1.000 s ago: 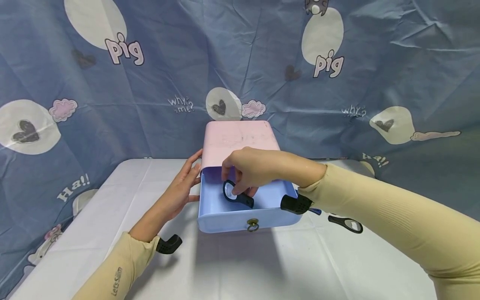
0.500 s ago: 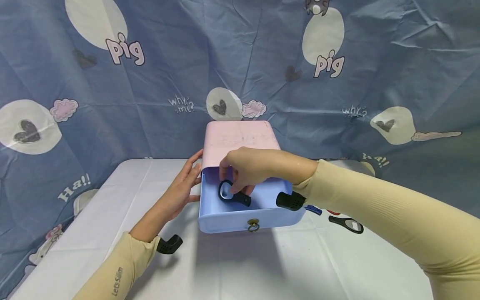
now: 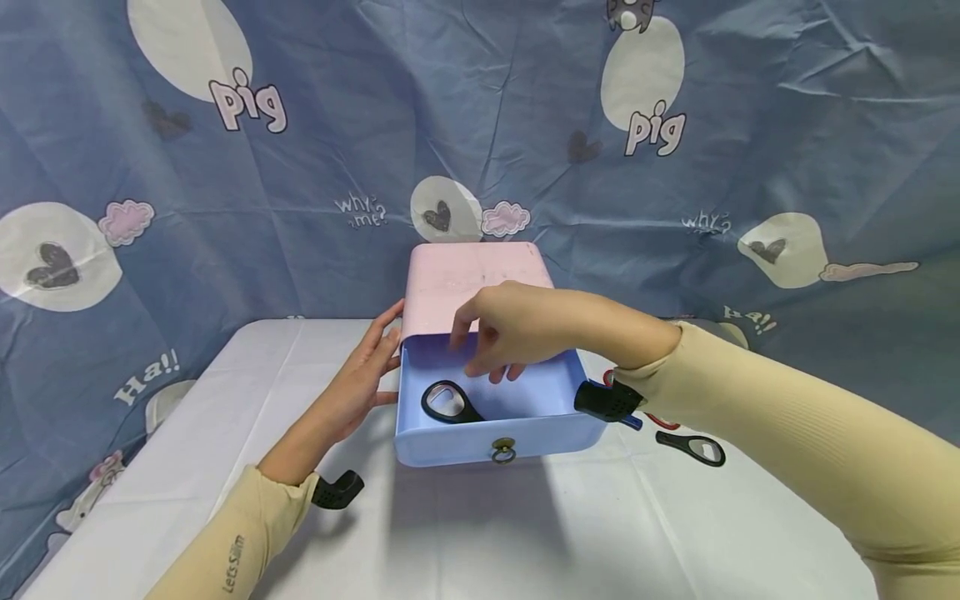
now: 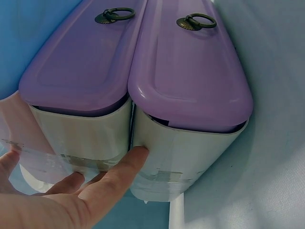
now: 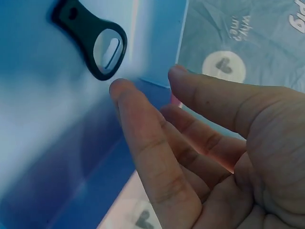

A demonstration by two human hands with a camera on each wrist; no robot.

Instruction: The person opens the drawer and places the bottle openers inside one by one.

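White tbl (image 3: pixel 600 533): L hand (image 3: pixel 363 375) spread, touching cabinet (image 3: pixel 457 279) side; R hand (image 3: pixel 510 329) free, half-spread abv drawer (image 3: pixel 442 445) w/ blk opener (image 3: pixel 467 410).

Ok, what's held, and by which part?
Nothing. The right hand is empty; the black tool lies in the drawer. The left hand merely touches the casing.

White table (image 3: pixel 600 533) beneath drawer unit (image 3: pixel 442 283), bottle opener (image 3: pixel 682 444), partly hidden tools (image 3: pixel 632 422)

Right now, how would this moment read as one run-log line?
bottle opener: inside open drawer | right hand: empty, above drawer | left hand: touching cabinet side | second opener: on table
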